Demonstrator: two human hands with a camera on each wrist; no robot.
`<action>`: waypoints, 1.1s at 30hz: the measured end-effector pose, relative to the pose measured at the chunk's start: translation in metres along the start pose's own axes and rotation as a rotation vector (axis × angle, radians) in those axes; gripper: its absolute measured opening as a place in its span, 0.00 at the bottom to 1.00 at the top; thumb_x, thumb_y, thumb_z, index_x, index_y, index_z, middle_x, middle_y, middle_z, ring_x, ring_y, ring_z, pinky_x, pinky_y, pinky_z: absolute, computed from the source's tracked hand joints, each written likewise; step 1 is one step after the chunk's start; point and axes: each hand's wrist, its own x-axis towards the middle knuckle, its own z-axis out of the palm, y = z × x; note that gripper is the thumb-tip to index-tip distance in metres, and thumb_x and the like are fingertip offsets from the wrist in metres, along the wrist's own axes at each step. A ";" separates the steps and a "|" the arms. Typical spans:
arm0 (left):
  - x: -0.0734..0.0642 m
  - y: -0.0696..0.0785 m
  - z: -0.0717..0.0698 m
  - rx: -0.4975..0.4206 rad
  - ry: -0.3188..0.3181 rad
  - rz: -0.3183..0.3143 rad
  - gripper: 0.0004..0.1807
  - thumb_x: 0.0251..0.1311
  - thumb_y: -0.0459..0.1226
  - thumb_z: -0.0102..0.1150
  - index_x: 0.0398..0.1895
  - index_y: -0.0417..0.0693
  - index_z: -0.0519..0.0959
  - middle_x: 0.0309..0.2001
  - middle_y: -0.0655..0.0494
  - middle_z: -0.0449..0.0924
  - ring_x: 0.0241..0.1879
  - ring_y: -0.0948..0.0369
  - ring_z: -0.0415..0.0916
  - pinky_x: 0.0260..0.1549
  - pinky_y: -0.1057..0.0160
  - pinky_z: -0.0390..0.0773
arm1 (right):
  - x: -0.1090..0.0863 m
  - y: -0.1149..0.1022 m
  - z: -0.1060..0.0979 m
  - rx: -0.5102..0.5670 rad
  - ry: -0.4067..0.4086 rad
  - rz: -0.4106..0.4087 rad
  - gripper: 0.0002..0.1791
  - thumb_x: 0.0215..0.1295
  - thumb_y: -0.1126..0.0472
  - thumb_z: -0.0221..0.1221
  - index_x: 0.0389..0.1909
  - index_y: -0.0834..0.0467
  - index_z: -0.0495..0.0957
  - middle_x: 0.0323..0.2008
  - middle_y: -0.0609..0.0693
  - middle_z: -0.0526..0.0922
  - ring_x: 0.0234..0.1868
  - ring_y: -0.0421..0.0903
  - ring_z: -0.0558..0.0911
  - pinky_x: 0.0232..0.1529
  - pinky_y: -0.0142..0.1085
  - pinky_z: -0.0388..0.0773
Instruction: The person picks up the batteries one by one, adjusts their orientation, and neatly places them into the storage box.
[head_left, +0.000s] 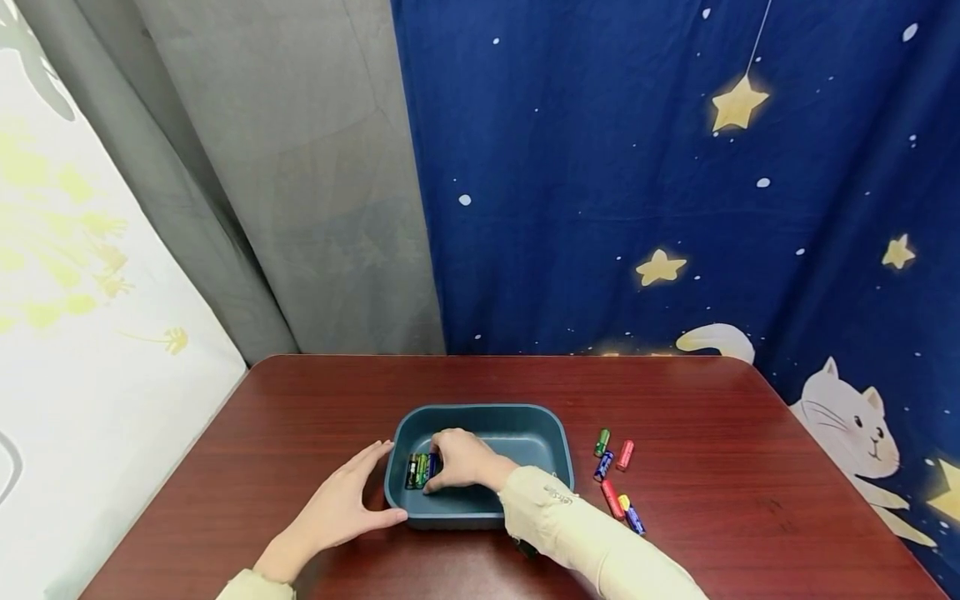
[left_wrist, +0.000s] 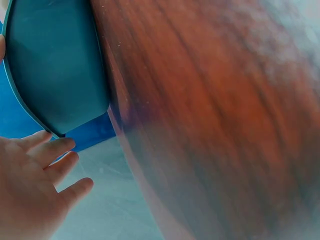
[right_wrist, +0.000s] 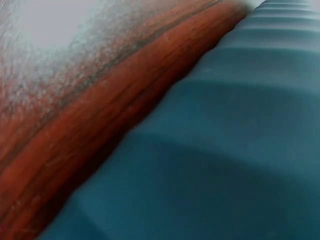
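Observation:
A dark teal rectangular box sits on the table, with several small batteries standing side by side at its left inside wall. My right hand reaches into the box. Its thumb and fingers pinch a dark blue battery at the right end of that row, partly hidden by the fingers. At the box's left side my left hand spreads its fingers and thumb against the rim. In the left wrist view, straight fingertips of the left hand meet the box's corner. The right wrist view shows only the box wall and table.
Right of the box lie several loose batteries: a green one, a blue one, red ones and a blue-and-yellow one. The reddish-brown table ends at curtains behind.

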 end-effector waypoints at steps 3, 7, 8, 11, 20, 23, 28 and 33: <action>0.000 0.000 0.000 0.000 -0.002 0.000 0.49 0.39 0.60 0.65 0.65 0.49 0.63 0.63 0.49 0.64 0.61 0.50 0.62 0.50 0.44 0.68 | 0.000 -0.002 0.000 -0.005 0.001 -0.003 0.26 0.38 0.44 0.70 0.35 0.56 0.77 0.27 0.42 0.75 0.27 0.34 0.70 0.30 0.26 0.70; 0.000 0.000 0.000 0.000 -0.004 -0.003 0.49 0.39 0.60 0.65 0.65 0.49 0.63 0.63 0.50 0.64 0.61 0.51 0.62 0.50 0.45 0.68 | 0.000 -0.003 0.001 0.000 0.002 0.001 0.26 0.39 0.44 0.70 0.36 0.57 0.77 0.27 0.42 0.75 0.26 0.35 0.70 0.30 0.26 0.70; 0.000 0.000 0.000 0.000 -0.003 -0.002 0.49 0.39 0.60 0.65 0.65 0.48 0.63 0.63 0.50 0.64 0.61 0.51 0.62 0.51 0.45 0.68 | 0.000 -0.003 0.001 0.002 0.004 0.004 0.27 0.39 0.44 0.70 0.37 0.57 0.77 0.27 0.42 0.74 0.26 0.34 0.70 0.29 0.26 0.70; 0.000 0.000 0.000 0.003 -0.005 0.000 0.49 0.39 0.60 0.65 0.65 0.48 0.62 0.63 0.50 0.64 0.61 0.51 0.62 0.51 0.45 0.68 | -0.001 -0.001 -0.001 0.018 0.009 0.013 0.28 0.40 0.43 0.69 0.39 0.57 0.77 0.25 0.41 0.72 0.26 0.34 0.69 0.28 0.25 0.68; 0.000 0.001 -0.001 0.008 -0.016 -0.015 0.49 0.39 0.62 0.64 0.65 0.48 0.62 0.63 0.48 0.63 0.61 0.50 0.62 0.51 0.44 0.67 | -0.014 0.006 -0.023 0.138 0.047 0.003 0.31 0.43 0.45 0.68 0.45 0.60 0.77 0.31 0.47 0.77 0.30 0.37 0.72 0.32 0.26 0.70; 0.001 0.001 -0.001 0.007 -0.020 -0.020 0.50 0.39 0.62 0.64 0.65 0.48 0.62 0.63 0.48 0.63 0.61 0.50 0.62 0.51 0.44 0.67 | -0.024 0.011 -0.032 0.181 0.069 -0.011 0.30 0.44 0.47 0.68 0.45 0.61 0.76 0.34 0.50 0.78 0.34 0.42 0.76 0.34 0.27 0.71; 0.001 0.001 -0.001 0.005 -0.012 -0.016 0.49 0.38 0.61 0.65 0.65 0.48 0.63 0.63 0.48 0.63 0.61 0.50 0.62 0.51 0.44 0.67 | -0.041 0.024 -0.047 0.243 0.122 -0.046 0.29 0.45 0.48 0.68 0.45 0.62 0.76 0.36 0.53 0.78 0.37 0.48 0.77 0.37 0.30 0.73; 0.000 -0.001 0.000 0.018 -0.003 -0.005 0.49 0.38 0.62 0.65 0.64 0.49 0.64 0.63 0.48 0.63 0.61 0.50 0.62 0.50 0.45 0.68 | -0.065 0.039 -0.064 0.264 0.188 -0.076 0.28 0.45 0.48 0.68 0.45 0.59 0.76 0.34 0.46 0.76 0.36 0.43 0.75 0.38 0.33 0.73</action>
